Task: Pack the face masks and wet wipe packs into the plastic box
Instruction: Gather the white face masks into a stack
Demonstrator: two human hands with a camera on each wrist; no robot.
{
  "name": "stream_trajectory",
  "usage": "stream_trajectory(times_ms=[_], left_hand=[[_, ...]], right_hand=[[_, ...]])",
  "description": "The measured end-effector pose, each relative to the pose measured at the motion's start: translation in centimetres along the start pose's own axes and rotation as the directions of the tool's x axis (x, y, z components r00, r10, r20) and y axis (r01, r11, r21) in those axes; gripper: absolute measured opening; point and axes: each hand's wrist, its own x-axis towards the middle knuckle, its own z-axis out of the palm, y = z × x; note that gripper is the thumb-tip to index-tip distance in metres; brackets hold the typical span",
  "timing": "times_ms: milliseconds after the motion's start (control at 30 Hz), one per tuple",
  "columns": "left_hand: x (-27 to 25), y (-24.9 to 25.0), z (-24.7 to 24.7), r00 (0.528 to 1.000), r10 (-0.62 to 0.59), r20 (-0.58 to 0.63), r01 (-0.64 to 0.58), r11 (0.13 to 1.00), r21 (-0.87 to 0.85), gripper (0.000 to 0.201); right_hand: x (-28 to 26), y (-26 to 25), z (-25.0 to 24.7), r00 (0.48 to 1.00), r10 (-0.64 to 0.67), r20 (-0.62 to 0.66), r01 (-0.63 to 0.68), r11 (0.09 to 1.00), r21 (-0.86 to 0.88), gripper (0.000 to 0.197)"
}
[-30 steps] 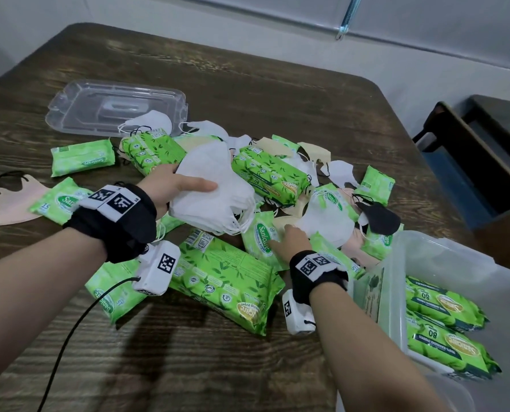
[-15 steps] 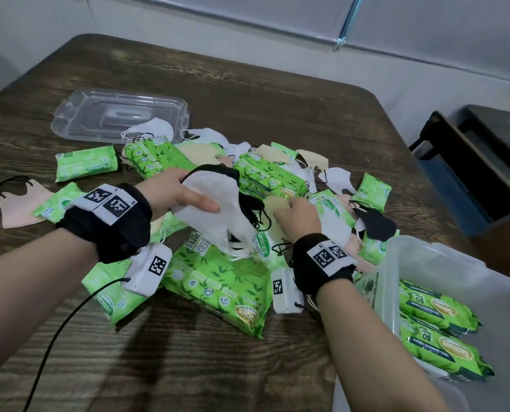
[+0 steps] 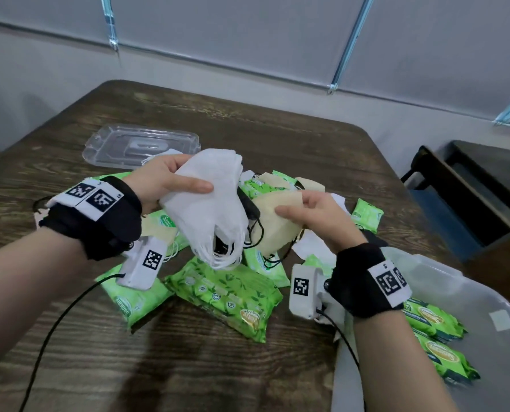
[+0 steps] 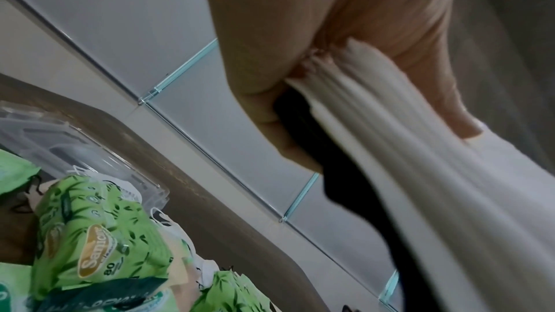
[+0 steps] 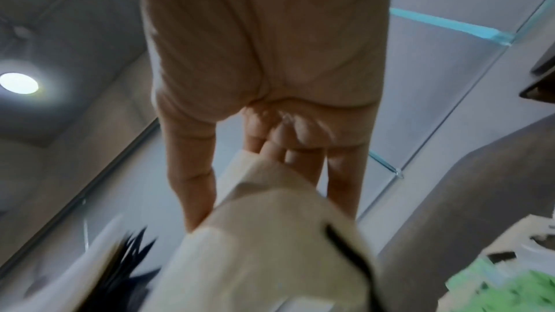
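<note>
With a few green wet wipe packs (image 3: 435, 318) already in the clear plastic box (image 3: 485, 295) at lower right and most still on the worktop (image 3: 188, 367), the left hand (image 3: 158, 179) grips a stack of white fabric face masks (image 3: 206, 203) and the right hand (image 3: 316, 215) pinches a cream face mask (image 3: 277, 221).

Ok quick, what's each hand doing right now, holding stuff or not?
Left hand: grips a stack of white fabric face masks.
Right hand: pinches a cream fabric face mask.
</note>
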Motion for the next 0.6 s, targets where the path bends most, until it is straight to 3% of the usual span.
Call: stream_trajectory(times_ms=[167,400,467,600], left_hand=[[-1.0,0.0,-0.2,1.000,0.016,-0.021,-0.016,1.000,0.013,0.084],[-0.8,-0.3,1.9,0.997,0.026,0.074,-0.030,0.998,0.056,0.071],[-0.8,-0.5,2.2,0.997,0.022,0.070,-0.029,0.995,0.100,0.070],[-0.7,-1.0,2.2,0.996,0.084,0.007,-0.083,0.969,0.234,0.056]], right_hand=[[-1.4,-1.8,-0.5,0.989,-0.069,0.134,0.054,0.992,0.112,0.013],[-1.1,-0.6,4.5,0.939,-0.092,0.332,0.009,0.969,0.245,0.019],[-1.4,-0.2,5.2,0.933,-0.080,0.350,-0.038,0.948,0.317,0.014],[-1.0,0.8,5.3,0.954,-0.058,0.295,-0.062,0.923,0.381,0.022]])
